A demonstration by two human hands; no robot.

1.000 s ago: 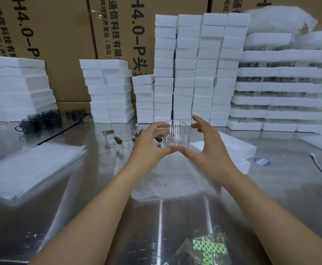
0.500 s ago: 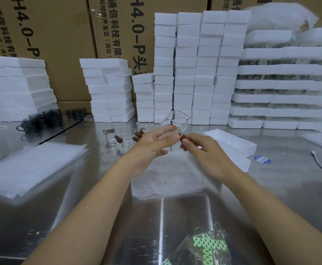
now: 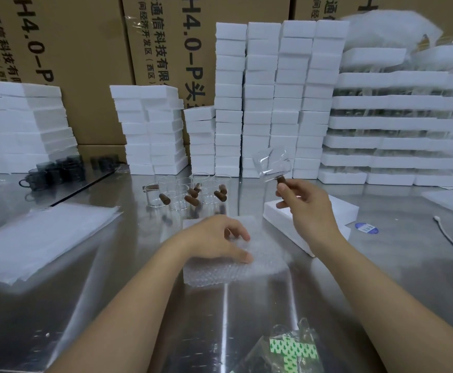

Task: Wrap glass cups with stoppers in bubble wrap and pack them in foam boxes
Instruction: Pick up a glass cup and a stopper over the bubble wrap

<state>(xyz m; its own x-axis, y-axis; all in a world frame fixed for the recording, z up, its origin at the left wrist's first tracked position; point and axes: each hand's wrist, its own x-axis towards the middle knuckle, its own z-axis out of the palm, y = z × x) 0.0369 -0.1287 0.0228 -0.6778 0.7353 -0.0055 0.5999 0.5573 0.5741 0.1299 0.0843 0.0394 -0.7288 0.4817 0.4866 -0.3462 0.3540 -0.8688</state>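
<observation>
- Left hand lay on the bubble wrap sheet on the steel table, fingers loosely bent, gripping nothing.
- Right hand pinched the glass cup by its brown stopper, held up near the foam box.

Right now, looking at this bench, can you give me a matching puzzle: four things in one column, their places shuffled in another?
1 glass cup
2 bubble wrap
3 foam box
4 dark cups

A under the left hand
B far left on the steel table
C held up by the right hand
D lying beside the right wrist

Pairs: 1-C, 2-A, 3-D, 4-B.
</observation>
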